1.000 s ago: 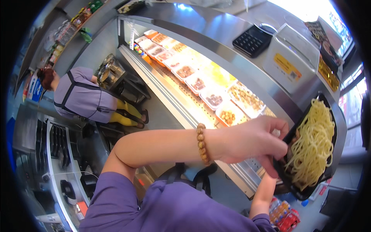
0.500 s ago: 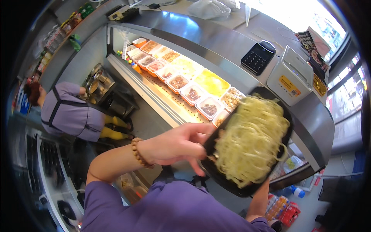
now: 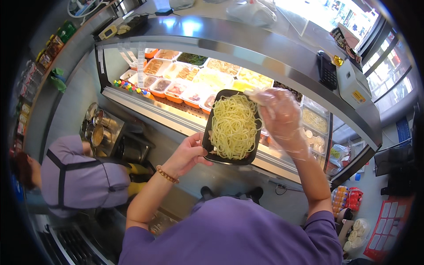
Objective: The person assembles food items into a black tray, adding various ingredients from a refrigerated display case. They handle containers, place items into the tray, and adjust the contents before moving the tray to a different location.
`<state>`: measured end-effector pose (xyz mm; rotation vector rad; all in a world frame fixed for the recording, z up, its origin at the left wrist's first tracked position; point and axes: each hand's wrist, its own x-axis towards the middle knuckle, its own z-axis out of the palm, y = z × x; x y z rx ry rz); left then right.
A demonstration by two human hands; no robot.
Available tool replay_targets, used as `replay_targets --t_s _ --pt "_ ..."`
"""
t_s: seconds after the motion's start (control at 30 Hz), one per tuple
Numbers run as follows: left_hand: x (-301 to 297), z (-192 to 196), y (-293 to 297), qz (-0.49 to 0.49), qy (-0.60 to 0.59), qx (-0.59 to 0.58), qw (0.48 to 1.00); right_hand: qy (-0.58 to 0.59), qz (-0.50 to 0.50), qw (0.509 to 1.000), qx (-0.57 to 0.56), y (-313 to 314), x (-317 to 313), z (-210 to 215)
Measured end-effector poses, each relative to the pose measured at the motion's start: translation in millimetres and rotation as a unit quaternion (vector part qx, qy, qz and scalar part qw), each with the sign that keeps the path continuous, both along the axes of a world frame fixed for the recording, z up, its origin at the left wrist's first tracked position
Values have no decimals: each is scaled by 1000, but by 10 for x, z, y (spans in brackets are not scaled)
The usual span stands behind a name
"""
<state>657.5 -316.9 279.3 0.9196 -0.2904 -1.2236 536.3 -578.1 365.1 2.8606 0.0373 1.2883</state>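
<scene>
My left hand (image 3: 191,152) grips the lower left side of a black tray (image 3: 245,158), thumb over its rim. A heap of pale yellow-green noodles (image 3: 236,128) fills the tray, with bits of something brown showing at its lower edge. By the tray's upper right corner is my right hand (image 3: 282,115), in a loose clear plastic glove. Its fingers are drawn together and slightly blurred. Something whitish shows at their tips, and I cannot make out whether it is the glove's end or a held thing.
Behind the tray, a lit display case (image 3: 145,108) holds several food trays, with noodles in a bin (image 3: 314,120) at right. On its counter stand a card terminal (image 3: 327,70) and a white printer-like box (image 3: 353,84). A co-worker (image 3: 86,172) bends over pots (image 3: 99,134) at left.
The tray has moved left, farther from me, and sits more upright in view. My right hand, mostly hidden behind the tray before, is now at its upper right corner. My left hand still holds it.
</scene>
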Motion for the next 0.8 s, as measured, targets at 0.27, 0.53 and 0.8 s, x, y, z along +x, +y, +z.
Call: replay_targets --t_s 0.27,0.53,0.8 --pt "1074 202 693 33 3 -25 999 37 61 984 165 735 1025 -4" --pt "2200 658 722 57 7 -63 996 22 154 973 169 575 2332 133" --pt "3963 1312 425 68 -98 -55 991 -145 72 947 276 499 2886 495"
